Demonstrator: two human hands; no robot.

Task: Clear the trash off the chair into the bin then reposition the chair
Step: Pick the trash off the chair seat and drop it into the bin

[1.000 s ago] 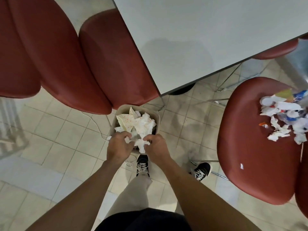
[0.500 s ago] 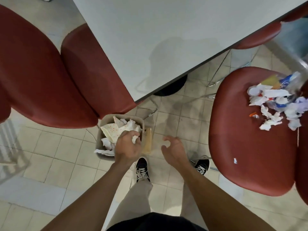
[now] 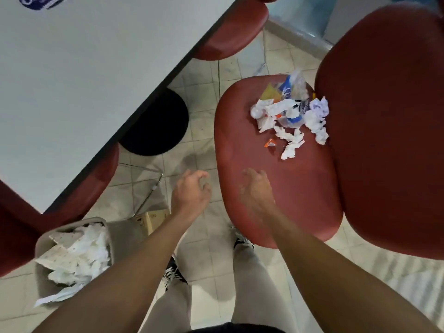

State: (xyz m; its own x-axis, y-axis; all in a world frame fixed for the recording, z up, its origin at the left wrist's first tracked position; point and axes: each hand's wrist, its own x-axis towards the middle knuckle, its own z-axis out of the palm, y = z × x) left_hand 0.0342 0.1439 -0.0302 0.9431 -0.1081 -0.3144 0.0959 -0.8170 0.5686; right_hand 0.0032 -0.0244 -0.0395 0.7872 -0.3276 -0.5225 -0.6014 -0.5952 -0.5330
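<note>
A red padded chair (image 3: 240,155) stands in front of me on the right, its backrest (image 3: 389,131) further right. A pile of trash (image 3: 292,114), crumpled white paper, plastic wrappers and a small orange scrap, lies at the back of the seat. My right hand (image 3: 255,188) hovers over the front of the seat, fingers relaxed, holding nothing. Just left of the seat edge, my left hand (image 3: 192,191) hangs over the floor with loosely curled fingers and holds nothing. The beige bin (image 3: 127,233), stuffed with white paper, stands on the floor at the lower left.
A white table (image 3: 84,68) fills the upper left, its black round base (image 3: 156,123) on the tiled floor. Other red chairs (image 3: 230,27) are tucked under it. A small cardboard box (image 3: 153,218) sits beside the bin. My feet stand between bin and chair.
Both hands left the bin and swung right toward the chair. My view turned right, so the bin now sits at the lower left and the trash pile is nearer the centre.
</note>
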